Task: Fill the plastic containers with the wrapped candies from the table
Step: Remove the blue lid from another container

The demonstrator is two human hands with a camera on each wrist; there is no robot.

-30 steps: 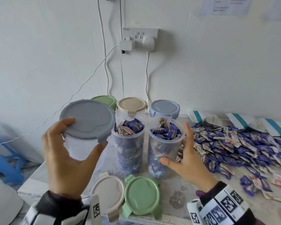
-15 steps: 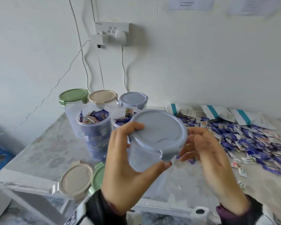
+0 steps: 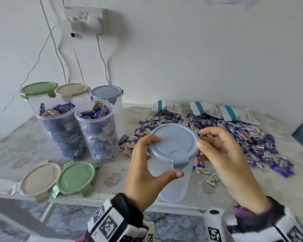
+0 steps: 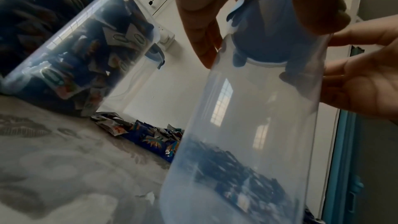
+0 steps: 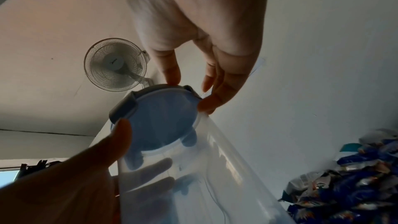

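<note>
An empty clear plastic container (image 3: 173, 186) with a blue-grey lid (image 3: 173, 142) is held above the table's front edge. My left hand (image 3: 166, 156) grips its upper wall just under the lid, thumb in front. My right hand (image 3: 204, 137) pinches the lid's right rim with thumb and fingers. The right wrist view shows those fingertips (image 5: 172, 76) on the lid (image 5: 159, 122). Through the container (image 4: 247, 125) in the left wrist view I see candies. A big pile of purple wrapped candies (image 3: 234, 137) lies to the right. Two open containers (image 3: 63, 130) (image 3: 98, 131) stand full of candies on the left.
Three lidded containers, green (image 3: 38, 89), beige (image 3: 72, 89) and blue (image 3: 106, 93), stand at the back left by the wall. Loose beige (image 3: 40, 179) and green (image 3: 76, 177) lids lie near the table's front edge (image 3: 94, 198). White bags with teal stripes (image 3: 217, 110) lie behind the pile.
My left hand carried the lidded container from the left to the front centre. My right hand left the filled container and took hold of the lid's rim.
</note>
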